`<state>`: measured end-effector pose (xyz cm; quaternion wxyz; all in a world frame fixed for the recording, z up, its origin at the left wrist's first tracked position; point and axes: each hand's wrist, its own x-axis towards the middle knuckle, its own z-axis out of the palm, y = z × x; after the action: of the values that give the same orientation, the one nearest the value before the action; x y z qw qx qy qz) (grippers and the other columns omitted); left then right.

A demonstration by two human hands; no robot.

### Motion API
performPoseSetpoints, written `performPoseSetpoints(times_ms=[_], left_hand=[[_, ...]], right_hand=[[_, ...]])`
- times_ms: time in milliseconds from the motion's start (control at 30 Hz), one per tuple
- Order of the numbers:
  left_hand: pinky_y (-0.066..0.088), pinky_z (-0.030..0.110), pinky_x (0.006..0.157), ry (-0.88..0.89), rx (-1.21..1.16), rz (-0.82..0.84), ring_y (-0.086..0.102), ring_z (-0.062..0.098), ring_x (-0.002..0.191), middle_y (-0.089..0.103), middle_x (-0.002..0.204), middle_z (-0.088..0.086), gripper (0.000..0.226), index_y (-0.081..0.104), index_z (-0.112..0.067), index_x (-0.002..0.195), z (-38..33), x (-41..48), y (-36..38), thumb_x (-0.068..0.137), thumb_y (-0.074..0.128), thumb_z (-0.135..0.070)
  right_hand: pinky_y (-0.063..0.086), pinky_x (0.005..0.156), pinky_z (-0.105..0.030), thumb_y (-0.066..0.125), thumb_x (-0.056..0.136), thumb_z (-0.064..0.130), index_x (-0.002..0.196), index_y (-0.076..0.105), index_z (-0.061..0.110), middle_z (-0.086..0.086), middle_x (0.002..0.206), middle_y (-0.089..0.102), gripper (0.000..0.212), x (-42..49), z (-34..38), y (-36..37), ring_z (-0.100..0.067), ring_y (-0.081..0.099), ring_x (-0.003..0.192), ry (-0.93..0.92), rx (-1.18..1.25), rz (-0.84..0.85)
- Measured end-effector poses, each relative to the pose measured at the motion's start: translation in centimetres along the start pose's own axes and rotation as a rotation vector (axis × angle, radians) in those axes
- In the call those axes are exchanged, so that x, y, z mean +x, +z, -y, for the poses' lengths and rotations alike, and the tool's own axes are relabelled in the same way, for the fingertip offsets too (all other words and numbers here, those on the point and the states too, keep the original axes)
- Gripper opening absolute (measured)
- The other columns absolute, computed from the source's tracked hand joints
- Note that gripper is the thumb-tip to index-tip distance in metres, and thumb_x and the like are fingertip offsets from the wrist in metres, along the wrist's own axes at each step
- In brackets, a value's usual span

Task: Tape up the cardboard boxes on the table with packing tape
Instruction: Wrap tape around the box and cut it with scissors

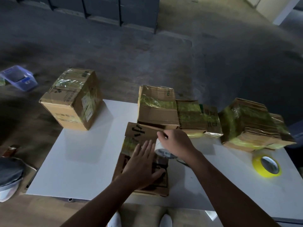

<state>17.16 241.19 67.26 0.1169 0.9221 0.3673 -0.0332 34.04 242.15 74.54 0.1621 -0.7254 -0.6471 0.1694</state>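
Five cardboard boxes on the tabletop: big box at the far left corner, three along the far edge, front box under the flat, relaxed left hand. Two rolls: right hand grips the white tape roll, yellow roll lies by the right edge.

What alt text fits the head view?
Left hand presses flat on a cardboard box on a white table while the right hand holds a white tape roll on it. Other taped boxes and a yellow tape roll sit nearby.

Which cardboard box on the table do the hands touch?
The nearest box, bearing black characters: the left hand presses flat on its top while the right hand holds a tape roll on it.
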Motion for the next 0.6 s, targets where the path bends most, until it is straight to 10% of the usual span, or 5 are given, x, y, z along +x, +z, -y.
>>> performPoseSetpoints(times_ms=[200, 600], left_hand=[[-0.012, 0.039, 0.12, -0.016, 0.005, -0.01, -0.022, 0.017, 0.146, -0.014, 0.161, 0.006, 0.096, -0.009, -0.012, 0.153, 0.6, -0.2, 0.6, 0.082, 0.005, -0.075], [-0.007, 0.048, 0.119, -0.044, 0.045, 0.018, -0.015, 0.025, 0.147, -0.012, 0.16, 0.013, 0.089, -0.006, -0.008, 0.152, -1.9, 1.1, -0.3, 0.089, 0.014, -0.067]], right_hand=[[0.031, 0.053, -0.027, 0.051, 0.096, 0.04, 0.059, 0.045, 0.019, 0.008, 0.053, 0.039, 0.044, -2.0, -2.4, 0.4, -0.007, 0.041, 0.052, 0.043, 0.499, 0.065], [0.019, 0.048, -0.03, 0.058, 0.092, 0.027, 0.048, 0.025, 0.016, 0.003, 0.043, 0.023, 0.056, -1.9, -5.5, 0.1, -0.013, 0.02, 0.041, -0.013, 0.03, -0.047]])
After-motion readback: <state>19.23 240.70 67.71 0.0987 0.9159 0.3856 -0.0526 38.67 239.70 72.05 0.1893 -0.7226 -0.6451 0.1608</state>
